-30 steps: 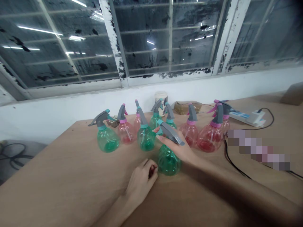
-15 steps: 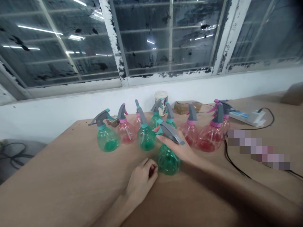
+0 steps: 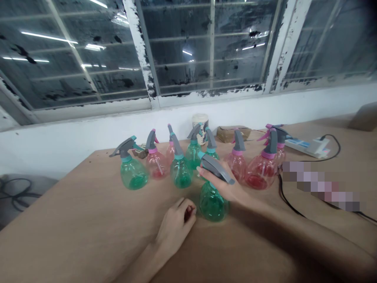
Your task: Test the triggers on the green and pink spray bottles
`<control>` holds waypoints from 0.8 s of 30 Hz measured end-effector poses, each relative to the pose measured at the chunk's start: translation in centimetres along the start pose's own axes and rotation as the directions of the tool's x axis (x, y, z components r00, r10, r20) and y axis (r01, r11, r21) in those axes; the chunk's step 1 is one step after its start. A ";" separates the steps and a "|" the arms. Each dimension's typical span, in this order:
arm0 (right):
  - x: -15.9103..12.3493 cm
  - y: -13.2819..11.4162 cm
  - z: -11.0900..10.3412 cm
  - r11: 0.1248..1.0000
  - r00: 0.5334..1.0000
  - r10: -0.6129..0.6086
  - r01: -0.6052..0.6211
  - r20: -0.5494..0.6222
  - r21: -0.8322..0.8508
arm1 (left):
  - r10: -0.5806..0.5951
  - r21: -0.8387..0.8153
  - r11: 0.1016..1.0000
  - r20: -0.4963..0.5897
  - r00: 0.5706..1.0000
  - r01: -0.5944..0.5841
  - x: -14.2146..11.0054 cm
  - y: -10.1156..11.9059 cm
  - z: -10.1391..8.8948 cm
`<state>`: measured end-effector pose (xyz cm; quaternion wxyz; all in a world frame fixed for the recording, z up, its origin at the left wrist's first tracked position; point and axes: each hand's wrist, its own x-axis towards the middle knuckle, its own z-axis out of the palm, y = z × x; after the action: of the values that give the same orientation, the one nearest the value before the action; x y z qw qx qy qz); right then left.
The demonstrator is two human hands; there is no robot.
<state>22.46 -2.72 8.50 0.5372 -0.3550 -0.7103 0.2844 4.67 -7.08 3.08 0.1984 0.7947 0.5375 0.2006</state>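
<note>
My right hand [image 3: 226,181] is wrapped round the neck and grey spray head of a green spray bottle [image 3: 214,204], its nozzle pointing away to the left. The trigger is hidden behind my fingers, and green liquid shows in the clear body. To the left of that bottle my left hand [image 3: 178,220] rests on the table, fingers curled in, with nothing visible in them. Just beyond stands another green spray bottle [image 3: 182,173]. A further green spray bottle [image 3: 134,174] is at the left, near a pink spray bottle [image 3: 157,164]. At the right is a larger-looking pink spray bottle [image 3: 260,173].
The wooden table [image 3: 97,220] meets a white wall below barred windows. A patterned paper cup [image 3: 200,122] and a brown packet [image 3: 233,134] stand at the back. On the right lie a white power strip [image 3: 309,145] and black cables. A blurred patch covers something there.
My right hand and the held spray bottle have shifted slightly right and nearer to me. The teal trigger, visible before, is now hidden by my fingers. My left hand stays put.
</note>
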 end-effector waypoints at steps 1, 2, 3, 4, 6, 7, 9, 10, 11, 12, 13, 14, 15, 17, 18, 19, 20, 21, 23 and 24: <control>0.0 0.1 0.0 1.000 1.000 -0.001 0.001 -0.009 0.000 | 0.007 -0.004 1.000 -0.005 1.000 -0.007 0.0 0.0 0.0; 0.0 0.2 0.0 1.000 1.000 0.000 0.000 -0.012 0.002 | 0.013 -0.007 1.000 -0.008 1.000 -0.013 0.0 -0.1 0.1; 0.0 0.3 0.0 1.000 1.000 0.000 0.000 -0.010 0.006 | 0.016 -0.008 1.000 -0.011 1.000 -0.016 0.0 -0.1 0.1; 0.1 0.4 0.0 1.000 1.000 0.000 0.000 0.000 0.010 | 0.016 -0.007 1.000 -0.014 1.000 -0.016 0.0 -0.1 0.1; 0.2 0.6 0.0 1.000 1.000 0.004 -0.004 0.021 0.021 | 0.014 -0.010 1.000 -0.011 1.000 -0.014 0.0 -0.1 0.1; 0.3 0.7 0.0 1.000 1.000 0.006 -0.007 0.023 0.029 | 0.011 -0.015 1.000 -0.011 1.000 -0.011 -0.1 -0.1 0.1; 0.3 0.8 0.2 0.999 1.000 0.003 -0.003 0.010 0.054 | 0.008 -0.031 0.999 -0.014 1.000 -0.008 -0.1 0.1 0.0; 0.3 0.8 0.2 0.998 1.000 -0.002 0.001 0.003 0.065 | 0.007 -0.041 0.999 -0.019 1.000 -0.008 -0.1 0.1 0.0; 0.3 0.9 0.3 0.997 1.000 -0.007 0.007 -0.004 0.071 | 0.008 -0.050 0.999 -0.025 1.000 -0.010 -0.2 0.2 0.0; 0.2 0.9 0.4 0.997 1.000 -0.015 0.015 -0.006 0.076 | 0.010 -0.058 0.998 -0.031 0.999 -0.012 -0.2 0.2 0.0; 0.2 0.9 0.4 0.997 1.000 -0.021 0.021 -0.008 0.078 | 0.013 -0.063 0.998 -0.034 0.999 -0.015 -0.2 0.2 0.0; 0.1 0.9 0.4 0.997 1.000 -0.024 0.025 -0.010 0.079 | 0.016 -0.065 0.998 -0.034 0.999 -0.018 -0.2 0.3 0.0; 0.1 0.9 0.4 0.997 1.000 -0.024 0.025 -0.011 0.078 | 0.018 -0.064 0.998 -0.034 0.999 -0.020 -0.3 0.3 0.0; 0.0 0.9 0.4 0.997 1.000 -0.017 0.018 -0.011 0.071 | 0.023 -0.060 0.998 -0.027 0.999 -0.025 -0.3 0.3 0.0; 0.0 0.9 0.4 0.998 1.000 -0.012 0.013 -0.009 0.068 | 0.025 -0.058 0.998 -0.026 0.999 -0.027 -0.3 0.3 0.0; 0.0 0.9 0.3 0.998 1.000 -0.009 0.009 -0.009 0.067 | 0.027 -0.056 0.998 -0.026 0.999 -0.029 -0.3 0.4 0.0; 0.0 0.9 0.3 0.998 1.000 -0.009 0.009 -0.009 0.068 | 0.029 -0.054 0.998 -0.028 0.999 -0.031 -0.3 0.4 0.0; 0.0 0.9 0.3 0.997 1.000 -0.010 0.011 -0.009 0.070 | 0.031 -0.053 0.998 -0.029 0.999 -0.032 -0.3 0.3 0.1; 0.0 1.0 0.3 0.997 1.000 -0.014 0.015 -0.009 0.075 | 0.032 -0.056 0.998 -0.036 0.999 -0.034 -0.3 0.3 0.2; 0.0 1.0 0.3 0.997 1.000 -0.016 0.017 -0.011 0.077 | 0.033 -0.059 0.998 -0.040 0.999 -0.035 -0.3 0.2 0.2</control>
<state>22.36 -2.12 7.67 0.5564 -0.3295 -0.6990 0.3053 4.85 -7.49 2.99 0.2081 0.7932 0.5215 0.2356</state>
